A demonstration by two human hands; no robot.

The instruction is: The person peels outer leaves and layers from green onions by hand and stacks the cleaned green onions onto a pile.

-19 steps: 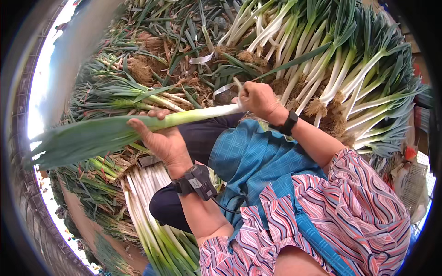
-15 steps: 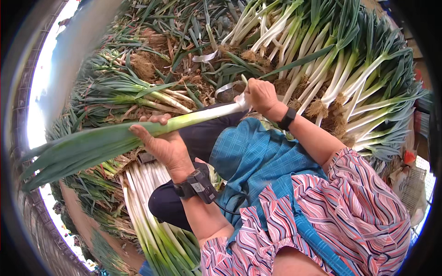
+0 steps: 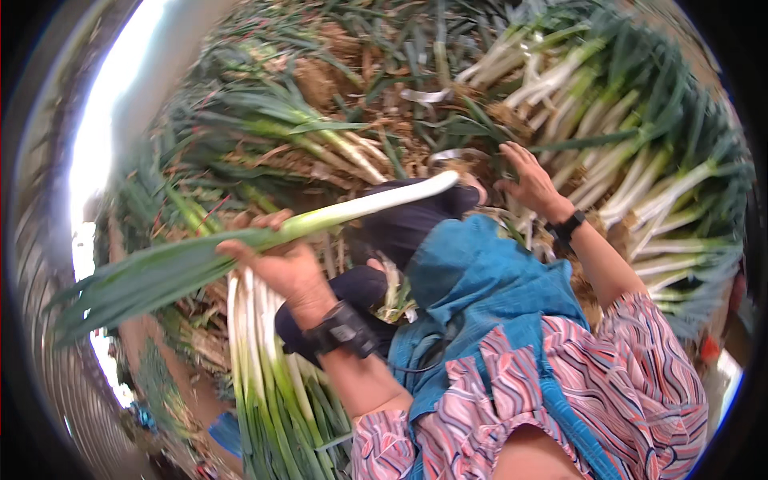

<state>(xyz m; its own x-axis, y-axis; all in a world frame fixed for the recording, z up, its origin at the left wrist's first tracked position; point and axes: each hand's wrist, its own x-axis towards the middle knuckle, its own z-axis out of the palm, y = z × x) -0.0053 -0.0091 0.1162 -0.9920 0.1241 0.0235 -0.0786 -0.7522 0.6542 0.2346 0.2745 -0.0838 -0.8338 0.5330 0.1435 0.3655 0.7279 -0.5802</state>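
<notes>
Across the middle lies a leek (image 3: 352,211), its long green leaves toward the left and its smooth white end toward the right. My left hand (image 3: 280,260) grips it from below where white turns to green. My right hand (image 3: 534,186) is apart from the leek, beyond its white end, with the fingers spread and nothing in them. Near that white end, on the ground, is a pale ring-shaped strip (image 3: 458,154), partly hidden. Below my left forearm lies a bundle of cleaned leeks (image 3: 268,360), white ends toward the far side.
Many untrimmed leeks (image 3: 632,176) with roots are heaped along the right. More leeks (image 3: 320,140) lie at the far left among dry peelings and loose leaves. A white strip (image 3: 426,96) lies on the litter. A blue apron (image 3: 488,276) covers my lap.
My right hand has let go of the leek's white end and moved right, its fingers opening. The ragged outer skin at that end is gone. My left hand keeps its hold.
</notes>
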